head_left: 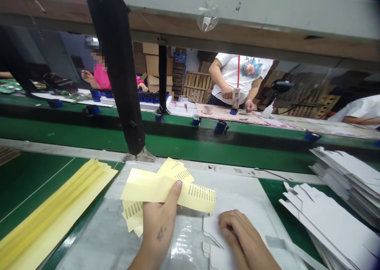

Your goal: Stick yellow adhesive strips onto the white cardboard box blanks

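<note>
My left hand (pixel 162 222) grips a yellow label strip (pixel 196 195) with rows of small dark print, thumb on top. More yellow label strips (pixel 133 214) fan out behind and below it, at differing angles. My right hand (pixel 240 232) rests over a flat white carton (pixel 216 256) with cut flaps, close to the worktop's near edge. Its fingers are curled and pressed together; what lies inside them, if anything, is hidden. Both hands are above a worktop (pixel 190 246) covered in clear plastic.
Long yellow sheets (pixel 59 210) lie at left. Stacks of flat white cartons (pixel 335 222) stand at right. A green conveyor (pixel 178 137) carries small blue parts (pixel 221 126) beyond a black post (pixel 121 64). Co-workers (pixel 234 76) are across it, one holding a tool (pixel 235 98).
</note>
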Tool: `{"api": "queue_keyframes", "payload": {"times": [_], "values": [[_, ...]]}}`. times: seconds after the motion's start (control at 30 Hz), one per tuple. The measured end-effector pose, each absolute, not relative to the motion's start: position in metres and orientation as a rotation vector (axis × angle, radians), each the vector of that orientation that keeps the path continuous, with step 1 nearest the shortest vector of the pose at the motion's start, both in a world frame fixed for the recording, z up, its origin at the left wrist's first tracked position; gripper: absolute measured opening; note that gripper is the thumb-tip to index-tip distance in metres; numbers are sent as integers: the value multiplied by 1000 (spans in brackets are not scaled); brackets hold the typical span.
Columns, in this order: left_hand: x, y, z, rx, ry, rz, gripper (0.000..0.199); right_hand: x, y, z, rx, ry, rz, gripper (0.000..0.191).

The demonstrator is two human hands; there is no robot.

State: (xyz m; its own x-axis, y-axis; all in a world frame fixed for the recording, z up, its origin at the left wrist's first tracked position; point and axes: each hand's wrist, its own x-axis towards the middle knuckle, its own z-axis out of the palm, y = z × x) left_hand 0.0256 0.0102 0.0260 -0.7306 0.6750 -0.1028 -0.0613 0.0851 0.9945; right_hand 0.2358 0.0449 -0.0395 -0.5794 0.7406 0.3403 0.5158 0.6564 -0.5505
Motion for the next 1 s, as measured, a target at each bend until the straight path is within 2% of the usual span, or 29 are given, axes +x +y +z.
{"api": "queue_keyframes", "payload": {"times": [0.13,0.27,0.43,0.7,1.0], "values": [[26,10,26,591,1773,1698,38,235,47,-30,-1047,-2270,821,25],[26,10,27,627,1771,1717,36,233,49,-21,-1099,-2267,952,27],[28,10,34,532,1689,1742,36,233,50,-15,-1192,-2289,1005,30],[28,7,36,523,1644,1720,26,230,56,2,-1294,-2492,1040,29],[27,8,33,638,1723,1692,35,228,57,3,-1304,-2485,1045,30]]}}
